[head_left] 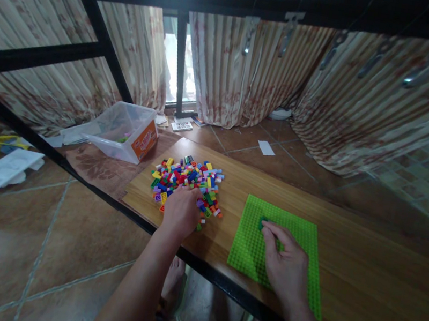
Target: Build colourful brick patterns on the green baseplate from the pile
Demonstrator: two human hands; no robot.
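Note:
My left hand (182,209) reaches into a heap of mixed coloured toy bricks (175,173). Its fingertips point down among them, and the back of the hand hides what they touch. Over the bright green studded baseplate (243,235), my right hand (288,259) has its thumb and forefinger pinched on a small dark green brick (262,223). The brick is at the plate's upper left part; whether it is pressed onto the studs I cannot tell.
Both the bricks and baseplate lie on a wooden tabletop (363,271) with a black metal edge. Behind it on the left, a clear plastic box (121,132) with an orange label stands on a brown mat. Black frame bars (239,2) with hanging metal clips cross above.

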